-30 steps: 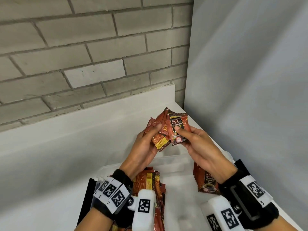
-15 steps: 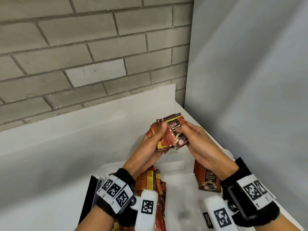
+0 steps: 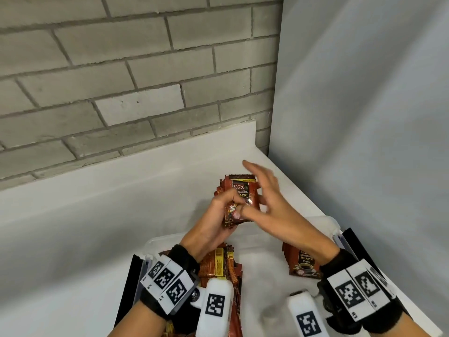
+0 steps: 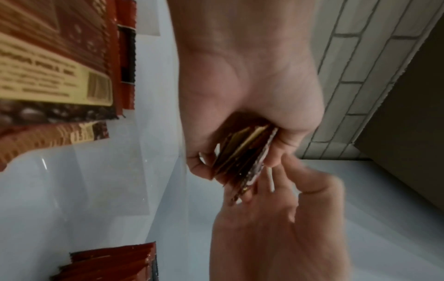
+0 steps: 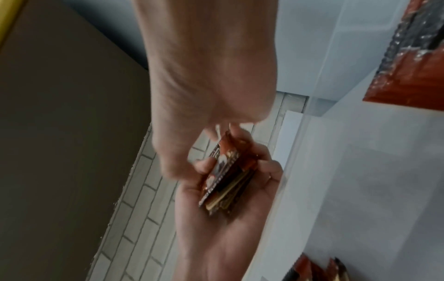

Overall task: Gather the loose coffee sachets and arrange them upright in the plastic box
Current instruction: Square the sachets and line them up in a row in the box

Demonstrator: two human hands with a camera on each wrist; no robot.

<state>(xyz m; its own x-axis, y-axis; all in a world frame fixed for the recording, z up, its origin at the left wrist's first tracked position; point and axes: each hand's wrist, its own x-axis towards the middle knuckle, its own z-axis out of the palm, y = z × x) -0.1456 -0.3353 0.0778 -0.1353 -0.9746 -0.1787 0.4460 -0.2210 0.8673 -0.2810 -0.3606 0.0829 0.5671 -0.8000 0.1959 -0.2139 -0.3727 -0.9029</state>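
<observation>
My left hand grips a squared-up stack of red-brown coffee sachets, held upright above the far rim of the clear plastic box. My right hand is beside the stack's right edge with fingers spread, blurred, fingertips touching it. The left wrist view shows the stack edge-on between thumb and fingers. In the right wrist view the stack lies in the left palm. Inside the box, a loose pile of sachets lies at the left and a row of sachets stands at the right.
The box sits on a white counter in a corner. A grey brick wall is behind and a plain grey panel is at the right. The box's middle floor is bare.
The fanned sachets have been squared into one upright stack in my left hand. My right hand has released its pinch and spread its fingers beside the stack.
</observation>
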